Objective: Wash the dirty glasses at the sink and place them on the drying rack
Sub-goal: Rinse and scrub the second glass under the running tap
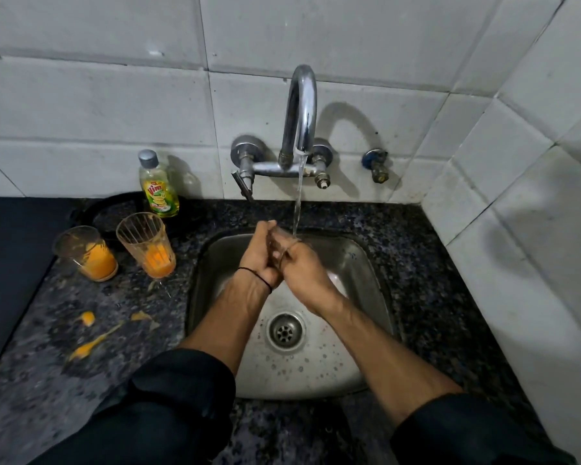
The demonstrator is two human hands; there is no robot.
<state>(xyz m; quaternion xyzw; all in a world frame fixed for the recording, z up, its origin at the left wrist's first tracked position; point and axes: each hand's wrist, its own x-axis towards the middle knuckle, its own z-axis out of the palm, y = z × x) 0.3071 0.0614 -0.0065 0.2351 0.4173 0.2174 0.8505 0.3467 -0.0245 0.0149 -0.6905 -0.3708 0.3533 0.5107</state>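
Over the steel sink (366, 263), my left hand (260, 255) and my right hand (304, 268) hold a clear glass (280, 241) between them. It sits just left of the water running from the tap (299, 112). The fingers hide most of the glass, and only part of its rim shows. Two dirty glasses with orange residue stand on the counter to the left of the sink, one (86, 253) further left and one (146, 245) nearer the sink.
A yellow dish soap bottle (158, 186) stands against the wall behind the dirty glasses, beside a dark round dish (114, 209). Orange spills (88, 318) lie on the speckled counter (426, 297). A dark flat surface (10, 263) borders the left. Tiled walls close the back and right.
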